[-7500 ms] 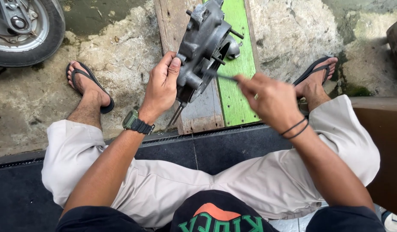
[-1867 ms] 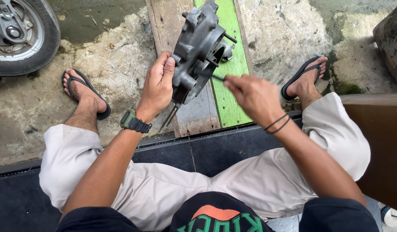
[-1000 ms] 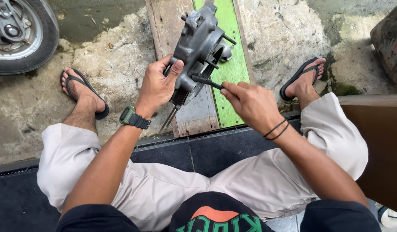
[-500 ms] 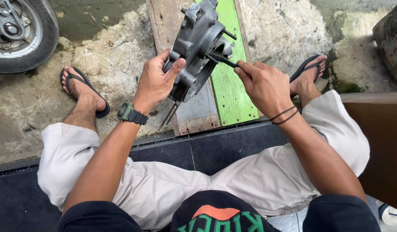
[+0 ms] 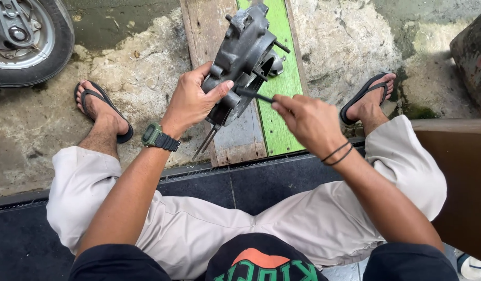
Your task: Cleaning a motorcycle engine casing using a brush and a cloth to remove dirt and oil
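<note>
Two bare hands are at work, the left hand [image 5: 191, 104] and the right hand [image 5: 308, 122]. One dark grey cast-metal engine casing [image 5: 240, 57], one thin black rod-shaped tool [image 5: 255, 94], two black rubber sandals [image 5: 102, 109], two weathered wooden planks [image 5: 209, 31], one spoked motorcycle wheel [image 5: 27, 41], one green wristwatch [image 5: 154, 136].

A dark grey cast-metal engine casing [image 5: 240, 57], with studs protruding from it, is held tilted above a wooden plank. A thin black rod-shaped tool [image 5: 255, 94] is laid against its lower edge.
</note>
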